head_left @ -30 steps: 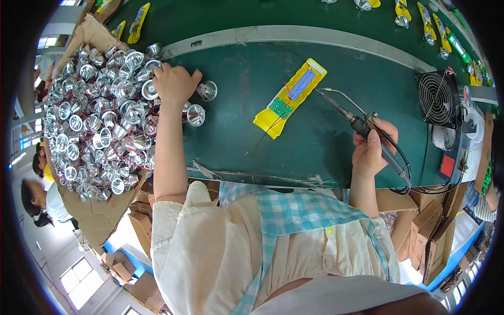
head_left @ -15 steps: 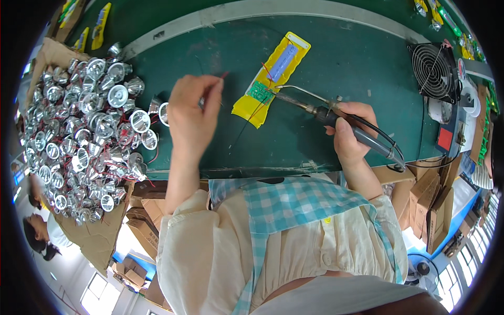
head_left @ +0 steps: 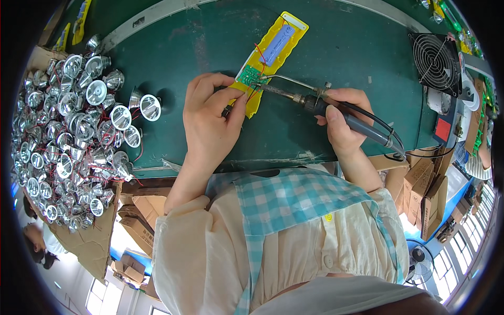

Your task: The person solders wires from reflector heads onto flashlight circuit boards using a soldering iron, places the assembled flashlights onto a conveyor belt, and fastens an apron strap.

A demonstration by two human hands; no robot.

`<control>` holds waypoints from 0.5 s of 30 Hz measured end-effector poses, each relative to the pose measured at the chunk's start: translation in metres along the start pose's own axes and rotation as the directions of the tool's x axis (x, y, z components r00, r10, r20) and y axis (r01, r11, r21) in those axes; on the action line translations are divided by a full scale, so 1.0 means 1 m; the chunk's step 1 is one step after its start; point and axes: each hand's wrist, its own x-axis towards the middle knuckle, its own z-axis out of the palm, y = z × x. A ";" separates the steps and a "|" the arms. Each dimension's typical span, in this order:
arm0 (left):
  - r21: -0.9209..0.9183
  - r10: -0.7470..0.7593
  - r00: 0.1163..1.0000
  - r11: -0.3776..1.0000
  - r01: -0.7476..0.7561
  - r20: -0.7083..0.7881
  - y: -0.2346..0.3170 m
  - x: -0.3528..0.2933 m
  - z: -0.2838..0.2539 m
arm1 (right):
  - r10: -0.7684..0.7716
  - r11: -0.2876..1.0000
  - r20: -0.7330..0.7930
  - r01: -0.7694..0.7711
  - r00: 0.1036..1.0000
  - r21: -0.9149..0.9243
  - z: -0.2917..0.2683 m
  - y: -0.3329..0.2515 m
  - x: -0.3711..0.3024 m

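On the green bench lies a yellow plastic casing [head_left: 287,46], tilted, with a lilac cylindrical battery [head_left: 277,46] in its upper part. A small green circuit board [head_left: 249,75] sits lower in it, with red wires around it. My left hand [head_left: 210,113] is closed at the casing's lower left edge, thumb and forefinger pinching there. Something small and dark shows under its fingers, too hidden to name. In my right hand [head_left: 344,123] is a grey-handled soldering iron [head_left: 362,126] with a thin curved metal feed tube. Its tip reaches the circuit board; exact contact cannot be made out.
Many silver reflector cups [head_left: 73,126] with red wires are heaped on cardboard at the left. A black fan [head_left: 434,65] stands at the right, near a box with a red patch [head_left: 442,127]. Cardboard boxes [head_left: 420,191] are below the bench's right side.
My left hand has moved right and closed at the casing's lower edge. The casing now appears higher and slightly further left. The soldering iron stays at the board.
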 end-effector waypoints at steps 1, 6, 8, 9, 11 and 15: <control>-0.001 -0.002 1.000 1.000 0.002 0.002 0.000 0.000 0.000 | 0.001 1.000 0.004 -0.001 1.000 -0.014 0.000 0.000 0.000; -0.013 -0.006 1.000 1.000 0.006 0.002 0.001 0.001 0.001 | 0.014 0.999 0.004 -0.014 1.000 -0.047 0.001 0.000 0.002; -0.012 -0.009 1.000 1.000 0.009 0.005 0.001 0.002 0.000 | -0.038 0.991 0.023 0.040 0.999 -0.126 0.000 0.001 0.002; -0.011 -0.011 1.000 1.000 0.011 0.005 0.001 0.002 0.000 | -0.037 0.991 0.023 0.039 0.999 -0.126 0.000 0.001 0.002; -0.014 -0.010 1.000 1.000 0.010 0.005 0.000 0.001 0.000 | -0.029 0.988 0.024 0.032 0.999 -0.152 0.001 -0.001 0.002; -0.010 -0.056 0.997 0.998 0.057 0.057 0.000 0.000 -0.002 | -0.014 1.000 -0.004 0.014 1.000 -0.023 -0.003 0.001 0.001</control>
